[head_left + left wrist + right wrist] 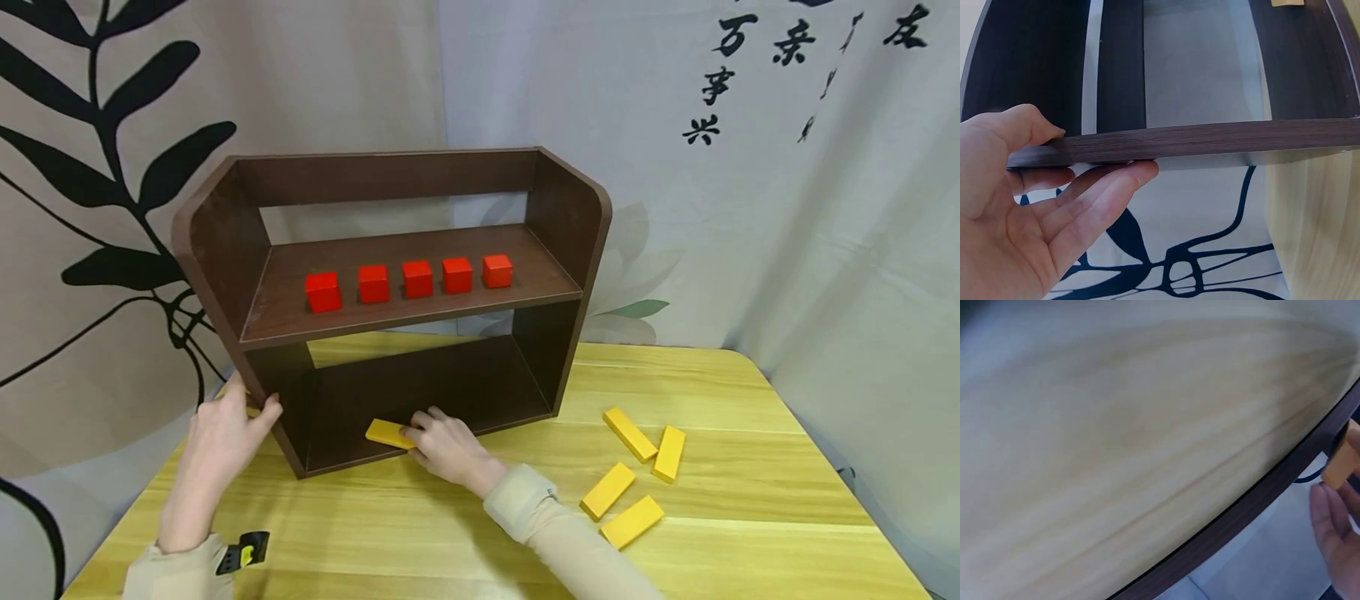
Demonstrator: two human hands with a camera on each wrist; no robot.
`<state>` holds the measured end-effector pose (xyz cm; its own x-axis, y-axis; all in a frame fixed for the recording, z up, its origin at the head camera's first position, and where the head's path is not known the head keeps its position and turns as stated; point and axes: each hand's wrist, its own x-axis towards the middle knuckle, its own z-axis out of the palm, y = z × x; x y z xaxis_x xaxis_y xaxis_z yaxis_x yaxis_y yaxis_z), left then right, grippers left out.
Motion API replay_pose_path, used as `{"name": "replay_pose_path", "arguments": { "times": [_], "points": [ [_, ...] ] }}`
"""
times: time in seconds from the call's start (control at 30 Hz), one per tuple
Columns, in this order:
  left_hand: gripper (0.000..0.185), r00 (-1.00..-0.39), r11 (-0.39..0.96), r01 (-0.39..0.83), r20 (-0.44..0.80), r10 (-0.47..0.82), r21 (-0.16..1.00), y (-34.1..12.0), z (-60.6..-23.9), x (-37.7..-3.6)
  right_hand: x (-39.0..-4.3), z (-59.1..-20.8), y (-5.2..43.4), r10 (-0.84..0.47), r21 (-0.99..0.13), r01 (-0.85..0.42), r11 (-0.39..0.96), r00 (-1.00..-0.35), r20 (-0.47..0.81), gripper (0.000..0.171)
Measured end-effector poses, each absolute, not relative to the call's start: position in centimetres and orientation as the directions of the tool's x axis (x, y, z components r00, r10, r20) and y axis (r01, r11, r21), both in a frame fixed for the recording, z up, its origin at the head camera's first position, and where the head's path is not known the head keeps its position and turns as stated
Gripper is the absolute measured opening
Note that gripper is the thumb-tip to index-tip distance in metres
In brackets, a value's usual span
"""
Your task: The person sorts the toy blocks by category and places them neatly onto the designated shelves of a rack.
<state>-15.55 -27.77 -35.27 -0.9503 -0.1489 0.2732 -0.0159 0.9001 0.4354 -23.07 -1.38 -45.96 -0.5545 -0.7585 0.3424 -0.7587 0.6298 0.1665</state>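
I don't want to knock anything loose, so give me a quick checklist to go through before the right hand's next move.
1. Shelf unit held: ok, the left hand grips its left side panel.
2. Yellow block in hand: ok, the right hand holds one end, at the front of the lower shelf.
3. Held block lying fully on that shelf: cannot tell, fingers cover part of it.
4. Red cubes in place: ok, five spaced in a row on the upper shelf.
5. Other yellow blocks on the unit: not ok, four lie on the table.
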Motion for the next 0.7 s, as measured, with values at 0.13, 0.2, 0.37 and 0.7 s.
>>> {"name": "replay_pose_path", "arguments": {
  "times": [0.13,0.2,0.37,0.7],
  "points": [
    [0.035,-0.951,0.9,-0.017,0.27,-0.148,0.435,-27.79,-35.33,-15.56,-22.9,-46.15,-1.93,-0.754,0.179,-0.744,0.644,-0.578,0.313,0.027],
    [0.036,-0.953,0.899,-0.017,0.265,-0.147,0.437,-27.77,-35.33,-15.55,-22.86,-46.19,-2.07,-0.753,0.181,-0.742,0.646,-0.58,0.31,0.028],
    [0.04,-0.958,0.897,-0.02,0.248,-0.143,0.441,-27.77,-35.29,-15.6,-22.91,-46.15,-1.97,-0.768,0.166,-0.764,0.623,-0.557,0.317,0.033],
    [0.039,-0.952,0.9,-0.009,0.27,-0.14,0.436,-27.78,-35.29,-15.59,-22.51,-45.76,-1.64,-0.855,0.153,-0.857,0.492,-0.443,0.268,0.035]
  ]
}}
